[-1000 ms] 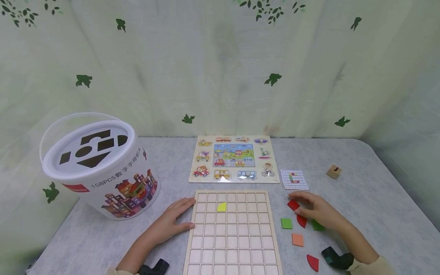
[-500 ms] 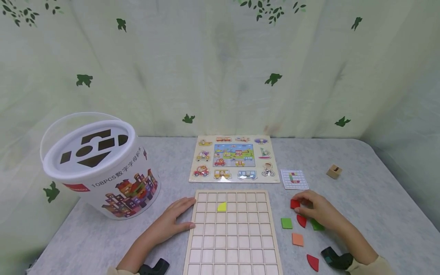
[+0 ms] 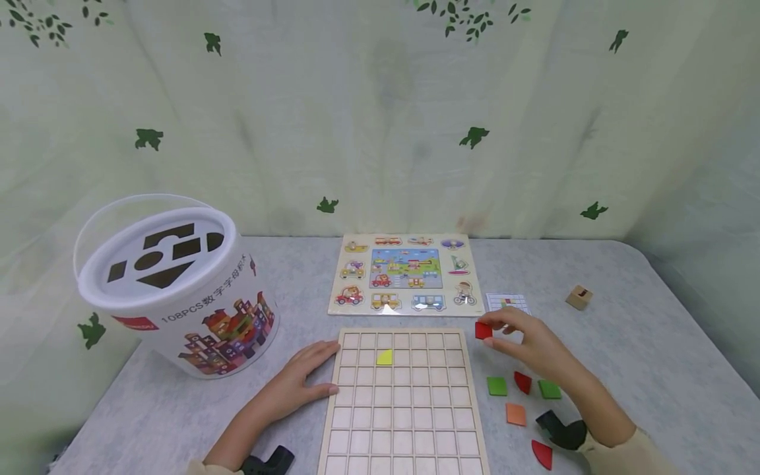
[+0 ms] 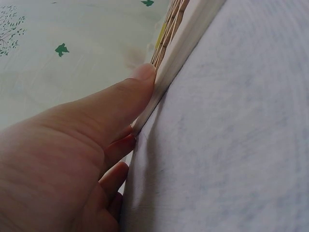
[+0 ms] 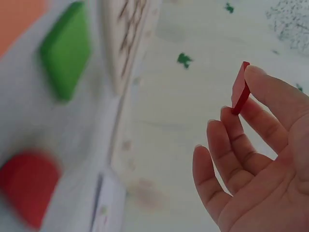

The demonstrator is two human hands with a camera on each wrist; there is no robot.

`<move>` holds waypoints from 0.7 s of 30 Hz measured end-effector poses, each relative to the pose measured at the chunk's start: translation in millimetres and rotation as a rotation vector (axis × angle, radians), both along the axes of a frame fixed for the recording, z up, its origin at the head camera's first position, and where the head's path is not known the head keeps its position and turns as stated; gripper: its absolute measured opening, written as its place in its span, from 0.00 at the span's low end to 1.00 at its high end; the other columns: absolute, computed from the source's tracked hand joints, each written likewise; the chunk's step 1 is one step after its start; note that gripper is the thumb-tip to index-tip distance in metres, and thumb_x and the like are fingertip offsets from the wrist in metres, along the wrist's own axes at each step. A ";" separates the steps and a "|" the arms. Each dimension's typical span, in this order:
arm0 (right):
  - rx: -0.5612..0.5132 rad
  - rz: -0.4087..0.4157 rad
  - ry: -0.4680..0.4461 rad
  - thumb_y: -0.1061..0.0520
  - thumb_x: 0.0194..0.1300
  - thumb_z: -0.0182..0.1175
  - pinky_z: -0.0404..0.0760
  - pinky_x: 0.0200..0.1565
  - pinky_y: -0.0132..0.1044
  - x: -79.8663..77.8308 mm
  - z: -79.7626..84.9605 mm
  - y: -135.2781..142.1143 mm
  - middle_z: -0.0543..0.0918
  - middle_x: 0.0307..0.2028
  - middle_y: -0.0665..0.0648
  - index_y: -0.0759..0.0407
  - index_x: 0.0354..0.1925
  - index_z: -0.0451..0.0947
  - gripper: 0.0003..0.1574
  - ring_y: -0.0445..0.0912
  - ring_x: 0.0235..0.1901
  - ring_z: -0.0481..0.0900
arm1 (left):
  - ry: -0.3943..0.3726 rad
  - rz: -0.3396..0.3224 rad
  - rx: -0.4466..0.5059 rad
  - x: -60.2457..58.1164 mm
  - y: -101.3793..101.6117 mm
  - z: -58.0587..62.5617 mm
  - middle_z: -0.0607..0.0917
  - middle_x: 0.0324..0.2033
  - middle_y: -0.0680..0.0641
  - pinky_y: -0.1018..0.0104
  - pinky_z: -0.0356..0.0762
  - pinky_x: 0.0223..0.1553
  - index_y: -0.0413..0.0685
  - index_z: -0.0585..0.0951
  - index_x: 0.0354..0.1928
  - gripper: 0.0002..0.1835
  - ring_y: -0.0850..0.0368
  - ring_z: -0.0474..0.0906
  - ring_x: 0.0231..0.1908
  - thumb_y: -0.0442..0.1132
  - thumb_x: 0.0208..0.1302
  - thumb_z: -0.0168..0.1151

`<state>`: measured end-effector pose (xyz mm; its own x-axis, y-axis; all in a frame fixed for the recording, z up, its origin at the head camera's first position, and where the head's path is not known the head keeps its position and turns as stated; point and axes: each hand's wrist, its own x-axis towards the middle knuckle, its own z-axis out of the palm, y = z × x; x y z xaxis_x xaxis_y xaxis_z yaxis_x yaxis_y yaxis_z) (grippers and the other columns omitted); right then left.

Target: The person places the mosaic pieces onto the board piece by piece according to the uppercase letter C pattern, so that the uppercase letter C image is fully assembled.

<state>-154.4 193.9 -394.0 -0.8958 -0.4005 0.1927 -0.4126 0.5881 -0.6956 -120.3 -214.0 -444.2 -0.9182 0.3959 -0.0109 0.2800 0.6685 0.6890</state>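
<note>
My right hand [image 3: 528,340] pinches a red square tile [image 3: 483,330] between thumb and fingers, lifted off the table just right of the wooden grid board [image 3: 402,398]. In the right wrist view the red tile [image 5: 240,89] stands on edge between thumb and fingertips. My left hand [image 3: 297,379] rests at the board's left edge, fingers and thumb straight against it. The left wrist view shows the thumb [image 4: 142,77] touching the board's side. One yellow quarter-round tile [image 3: 384,357] lies in a cell near the board's top.
Right of the board lie green squares [image 3: 497,386], an orange square [image 3: 516,414] and red quarter-round tiles [image 3: 523,382]. A pattern card [image 3: 508,303], partly behind the right hand, and a wooden block [image 3: 578,297] lie beyond. A vehicle puzzle [image 3: 406,275] and white bucket [image 3: 178,297] stand behind.
My right hand has picked the red square tile up from among the loose tiles and carried it up and left toward the board. My left hand has stayed in place.
</note>
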 end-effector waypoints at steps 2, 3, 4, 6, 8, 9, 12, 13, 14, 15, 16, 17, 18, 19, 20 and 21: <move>-0.024 0.031 0.029 0.55 0.56 0.63 0.77 0.41 0.46 -1.7 6.4 -10.6 0.77 0.41 0.46 0.55 0.48 0.76 0.20 0.48 0.41 0.73 | 0.002 -0.005 0.001 -0.1 -0.1 -0.2 0.62 0.63 0.44 0.41 0.50 0.59 0.49 0.63 0.65 0.41 0.43 0.51 0.63 0.58 0.51 0.62; -0.033 0.046 0.045 0.54 0.56 0.63 0.77 0.41 0.45 -2.4 9.1 -16.0 0.77 0.41 0.46 0.54 0.48 0.76 0.20 0.47 0.41 0.73 | 0.003 -0.006 -0.001 -0.2 -0.2 -0.2 0.62 0.63 0.44 0.41 0.50 0.59 0.49 0.63 0.65 0.41 0.43 0.51 0.63 0.58 0.51 0.62; -0.046 0.063 0.057 0.53 0.57 0.63 0.76 0.41 0.45 -3.1 11.4 -21.8 0.77 0.42 0.45 0.54 0.48 0.76 0.19 0.47 0.41 0.73 | 0.005 -0.008 -0.002 -0.4 -0.3 -0.3 0.62 0.63 0.44 0.41 0.50 0.59 0.48 0.63 0.65 0.41 0.43 0.51 0.63 0.58 0.51 0.61; -0.071 0.091 0.072 0.52 0.57 0.63 0.77 0.40 0.43 -4.2 14.8 -33.8 0.77 0.42 0.45 0.53 0.48 0.76 0.19 0.46 0.40 0.73 | 0.006 -0.013 -0.003 -0.5 -0.4 -0.2 0.62 0.63 0.44 0.41 0.50 0.59 0.48 0.62 0.65 0.41 0.43 0.51 0.63 0.58 0.52 0.61; -0.100 0.117 0.074 0.52 0.56 0.63 0.76 0.40 0.42 -4.9 16.5 -45.8 0.77 0.41 0.45 0.53 0.48 0.76 0.19 0.47 0.40 0.73 | 0.004 -0.012 -0.002 -0.7 -0.3 0.1 0.62 0.63 0.44 0.42 0.50 0.59 0.48 0.62 0.65 0.41 0.43 0.51 0.63 0.58 0.52 0.61; -0.115 0.129 0.071 0.51 0.56 0.63 0.76 0.40 0.42 -4.9 16.7 -51.7 0.76 0.41 0.45 0.53 0.48 0.76 0.20 0.48 0.40 0.73 | 0.003 -0.013 -0.002 -0.6 -0.2 0.2 0.62 0.63 0.44 0.42 0.50 0.59 0.48 0.63 0.65 0.41 0.43 0.51 0.63 0.57 0.52 0.61; -0.148 0.160 0.052 0.51 0.56 0.63 0.76 0.40 0.41 -5.5 15.0 -68.9 0.76 0.41 0.45 0.53 0.48 0.76 0.20 0.49 0.39 0.73 | 0.000 -0.011 0.002 -0.2 0.1 0.8 0.62 0.63 0.43 0.41 0.50 0.59 0.47 0.63 0.65 0.41 0.43 0.51 0.63 0.57 0.52 0.62; -0.159 0.169 0.048 0.51 0.56 0.63 0.76 0.40 0.40 -5.9 13.7 -74.0 0.76 0.41 0.45 0.53 0.48 0.76 0.20 0.49 0.39 0.74 | 0.001 -0.011 0.003 -0.1 0.1 1.0 0.62 0.63 0.43 0.41 0.50 0.59 0.47 0.63 0.65 0.41 0.43 0.51 0.63 0.57 0.52 0.62; -0.169 0.175 0.042 0.51 0.57 0.62 0.76 0.39 0.40 -6.1 12.2 -78.9 0.76 0.41 0.45 0.52 0.48 0.76 0.19 0.48 0.39 0.74 | 0.002 -0.011 0.005 -0.1 0.2 1.2 0.62 0.63 0.43 0.41 0.50 0.59 0.47 0.63 0.65 0.41 0.42 0.51 0.63 0.56 0.52 0.62; -0.177 0.182 0.039 0.51 0.57 0.62 0.76 0.39 0.39 -6.7 10.3 -83.4 0.76 0.41 0.45 0.52 0.48 0.76 0.19 0.48 0.39 0.74 | 0.003 -0.012 0.006 -0.1 0.2 1.3 0.62 0.63 0.43 0.42 0.50 0.59 0.47 0.63 0.65 0.40 0.43 0.51 0.63 0.56 0.52 0.62; -0.181 0.185 0.032 0.51 0.57 0.62 0.76 0.39 0.38 -7.2 8.3 -87.7 0.76 0.41 0.45 0.52 0.47 0.76 0.19 0.47 0.38 0.74 | 0.006 -0.012 0.007 -0.1 0.2 1.5 0.62 0.63 0.43 0.42 0.50 0.59 0.47 0.63 0.65 0.40 0.43 0.51 0.63 0.56 0.51 0.63; -0.188 0.187 0.022 0.51 0.57 0.62 0.76 0.39 0.38 -7.8 6.0 -91.5 0.76 0.41 0.45 0.52 0.47 0.76 0.19 0.46 0.38 0.73 | 0.010 -0.013 0.008 -0.1 0.2 1.5 0.63 0.63 0.43 0.42 0.50 0.59 0.47 0.63 0.65 0.40 0.43 0.52 0.63 0.56 0.51 0.63; -0.198 0.192 0.012 0.52 0.57 0.63 0.77 0.39 0.38 -8.5 3.4 -95.0 0.76 0.41 0.45 0.52 0.47 0.76 0.19 0.45 0.38 0.73 | 0.013 -0.014 0.010 -0.2 0.2 1.4 0.63 0.63 0.44 0.42 0.50 0.59 0.47 0.63 0.65 0.40 0.43 0.51 0.63 0.55 0.51 0.63; -0.203 0.197 0.003 0.52 0.56 0.63 0.77 0.38 0.37 -9.1 0.5 -98.1 0.76 0.40 0.45 0.53 0.47 0.76 0.19 0.44 0.38 0.73 | 0.017 -0.015 0.012 -0.3 0.2 1.4 0.63 0.63 0.44 0.42 0.50 0.59 0.47 0.63 0.65 0.40 0.43 0.52 0.63 0.55 0.51 0.63; -0.209 0.204 -0.006 0.53 0.56 0.63 0.77 0.38 0.37 -9.8 -2.8 -100.5 0.76 0.40 0.45 0.54 0.47 0.76 0.19 0.44 0.37 0.73 | 0.020 -0.015 0.014 -0.3 0.3 1.4 0.63 0.63 0.44 0.43 0.50 0.59 0.47 0.64 0.65 0.40 0.43 0.51 0.63 0.55 0.51 0.64; -0.209 0.212 -0.012 0.54 0.56 0.63 0.76 0.37 0.36 -10.6 -6.6 -102.4 0.77 0.40 0.46 0.55 0.47 0.76 0.18 0.44 0.37 0.73 | 0.023 -0.015 0.015 -0.3 0.4 1.2 0.63 0.63 0.44 0.43 0.50 0.59 0.47 0.64 0.65 0.40 0.44 0.52 0.63 0.55 0.51 0.64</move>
